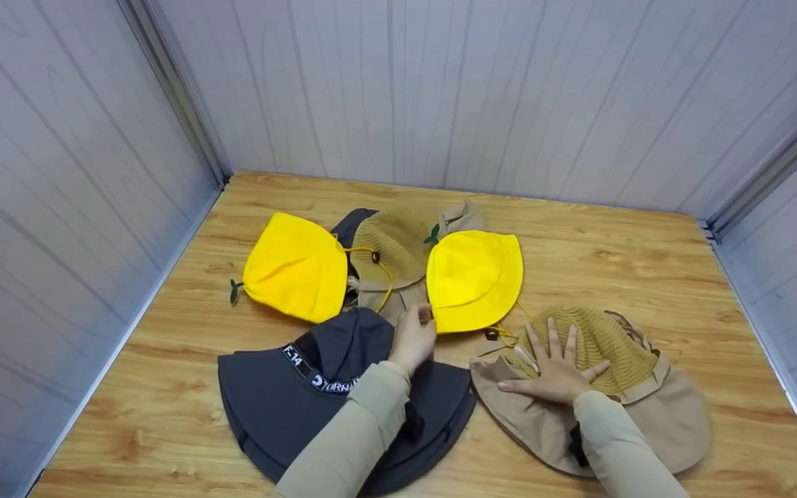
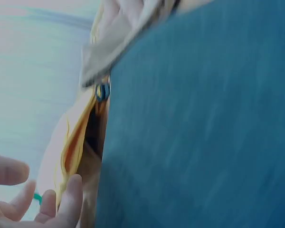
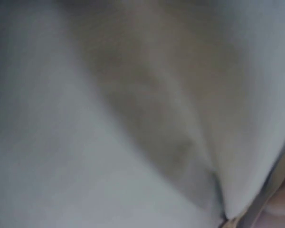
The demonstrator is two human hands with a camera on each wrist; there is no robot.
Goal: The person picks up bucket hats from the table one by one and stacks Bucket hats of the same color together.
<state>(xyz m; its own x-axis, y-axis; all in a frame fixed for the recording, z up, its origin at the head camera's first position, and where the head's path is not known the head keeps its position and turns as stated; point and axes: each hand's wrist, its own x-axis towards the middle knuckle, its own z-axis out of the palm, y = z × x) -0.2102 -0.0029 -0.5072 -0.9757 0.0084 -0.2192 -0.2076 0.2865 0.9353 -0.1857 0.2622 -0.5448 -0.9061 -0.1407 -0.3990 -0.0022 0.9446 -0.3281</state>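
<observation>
My left hand (image 1: 414,340) reaches over the dark grey wide-brimmed hat (image 1: 281,408), its fingertips right at the lower left edge of a yellow bucket hat (image 1: 474,277). In the left wrist view a gap shows between the thumb and the fingers (image 2: 72,197), with the yellow brim (image 2: 76,142) just beyond. With fingers spread, my right hand (image 1: 557,373) rests on a tan hat (image 1: 672,415) with a ribbed crown. Blurred pale fabric fills most of the right wrist view.
Another yellow hat (image 1: 295,273) with a green sprout lies at the left, its yellow cord trailing right. Behind the yellow hats lie a second tan hat (image 1: 398,238) and a piece of dark fabric (image 1: 355,225). Pale panel walls (image 1: 440,97) enclose the wooden table (image 1: 737,387) on three sides.
</observation>
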